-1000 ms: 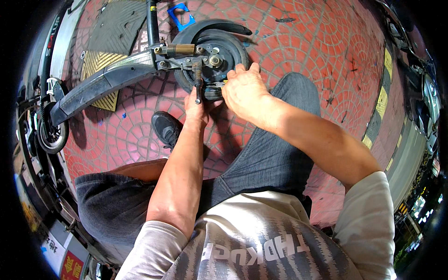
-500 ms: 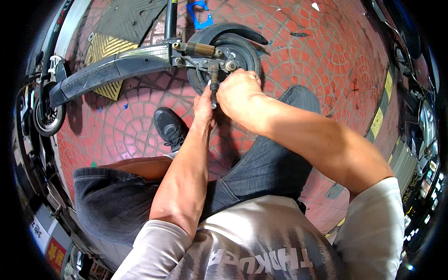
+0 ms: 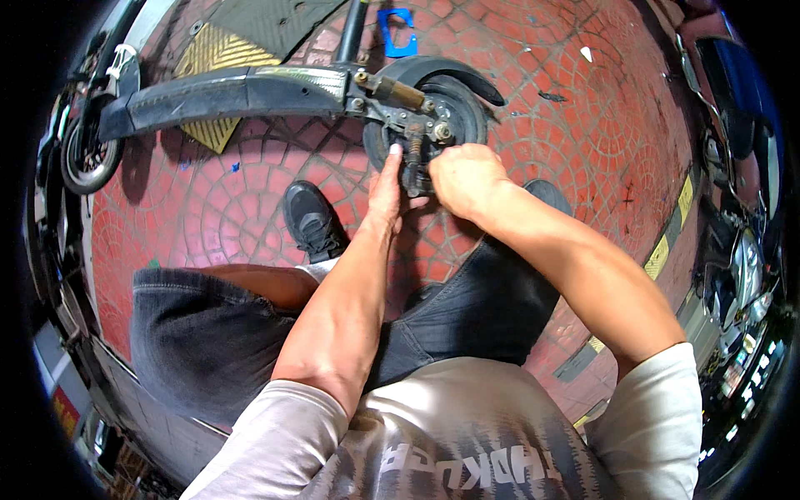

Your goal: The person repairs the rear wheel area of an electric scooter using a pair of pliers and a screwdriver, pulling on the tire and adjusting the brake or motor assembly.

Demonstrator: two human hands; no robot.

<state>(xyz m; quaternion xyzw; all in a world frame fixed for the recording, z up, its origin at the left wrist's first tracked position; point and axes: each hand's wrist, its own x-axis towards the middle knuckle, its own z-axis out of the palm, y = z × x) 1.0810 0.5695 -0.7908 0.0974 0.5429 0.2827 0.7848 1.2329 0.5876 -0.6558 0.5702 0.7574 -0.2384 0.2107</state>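
A black kick scooter lies on its side on red paving. Its rear wheel has a black fender and a small coil spring beside the axle. My left hand reaches up with straight fingers, the fingertips pressed against the tyre just left of the spring. My right hand is curled around a dark metal piece hanging below the axle. Whether that piece is a tool or part of the scooter cannot be told.
The scooter's front wheel is at far left. A blue C-shaped object lies beyond the rear wheel, and a yellow ribbed tile is behind the deck. My black shoe is planted below the deck. Parked vehicles line the right side.
Both hands stay at the rear wheel. My right hand has shifted slightly right of the dark piece, and the view has tilted so the scooter sits higher and larger.
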